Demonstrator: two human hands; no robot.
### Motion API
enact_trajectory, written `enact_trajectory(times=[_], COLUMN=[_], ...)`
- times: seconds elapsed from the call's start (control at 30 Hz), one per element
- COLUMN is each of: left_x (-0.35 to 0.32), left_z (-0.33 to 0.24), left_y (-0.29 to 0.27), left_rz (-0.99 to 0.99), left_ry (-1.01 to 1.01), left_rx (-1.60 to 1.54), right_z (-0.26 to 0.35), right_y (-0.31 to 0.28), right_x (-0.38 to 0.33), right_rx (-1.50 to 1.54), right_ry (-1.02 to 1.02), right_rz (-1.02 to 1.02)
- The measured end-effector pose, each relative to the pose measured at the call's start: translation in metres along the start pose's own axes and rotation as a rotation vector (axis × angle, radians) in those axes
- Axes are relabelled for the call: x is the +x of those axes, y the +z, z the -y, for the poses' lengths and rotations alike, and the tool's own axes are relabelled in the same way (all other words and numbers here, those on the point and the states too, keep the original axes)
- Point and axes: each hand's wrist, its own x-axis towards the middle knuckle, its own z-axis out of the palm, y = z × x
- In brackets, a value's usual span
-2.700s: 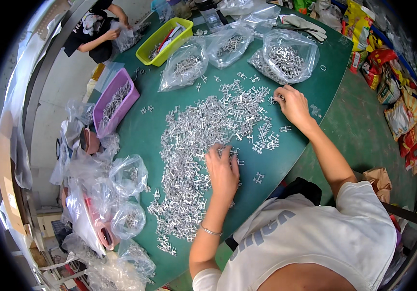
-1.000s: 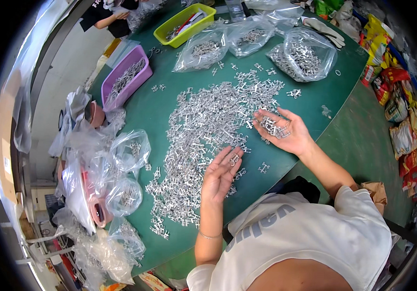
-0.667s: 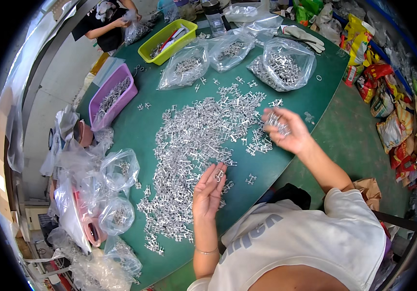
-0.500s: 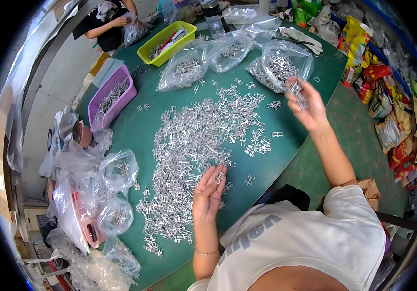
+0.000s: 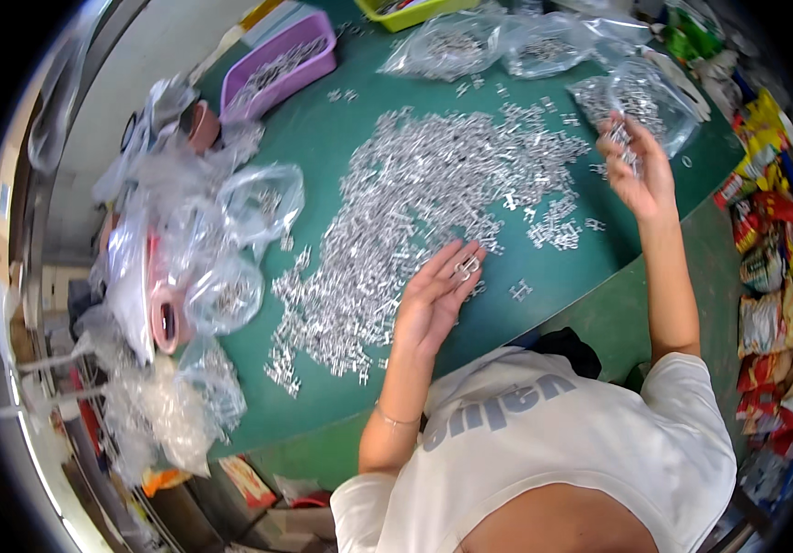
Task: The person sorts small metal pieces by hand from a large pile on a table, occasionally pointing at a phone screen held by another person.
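Observation:
A wide heap of small silvery metal clips [image 5: 415, 203] covers the middle of the green table. At the heap's near right edge, my left hand [image 5: 429, 304] is turned palm up, with one metal clip [image 5: 467, 267] held on its fingers. My right hand [image 5: 645, 180] is raised at the far right, fingers curled round several metal clips [image 5: 632, 158]. It is just in front of an open clear plastic bag [image 5: 682, 115] partly filled with the same clips. The fingers hide part of what the right hand holds.
A purple basket [image 5: 277, 66] of metal parts stands at the far left, a yellow-green basket [image 5: 415, 13] at the back. More clear bags [image 5: 447, 46] line the far side. Plastic bags [image 5: 226, 295] and a pink container [image 5: 168, 323] crowd the left edge. Colourful sacks [image 5: 765, 304] lie right.
The whole view has shifted, so the table sits higher and more to the right. My right hand is closer to the open bag, still holding clips. The left hand keeps its clip beside the heap.

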Motion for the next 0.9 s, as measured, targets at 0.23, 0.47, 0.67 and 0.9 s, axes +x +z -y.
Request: enact_trajectory(times=[0.23,0.47,0.67,0.9], left_x=[-0.008,-0.006,-0.001,-0.011], left_z=[0.001,0.012,0.016,0.012], left_y=[0.006,0.014,0.017,0.007], left_rz=[-0.016,0.002,0.045,0.041], left_ry=[0.016,0.037,0.055,0.053], left_rx=[-0.035,-0.038,0.007,0.081], right_z=[-0.112,-0.137,-0.063,0.058], right_y=[0.016,0.013,0.010,-0.017], right_x=[-0.045,-0.051,-0.030,0.005], right_rx=[-1.165,-1.469,-1.444,-1.913], right_ry=[0.054,-0.327,-0.631,-1.088], right_rz=[0.353,0.425,0.054,-0.510])
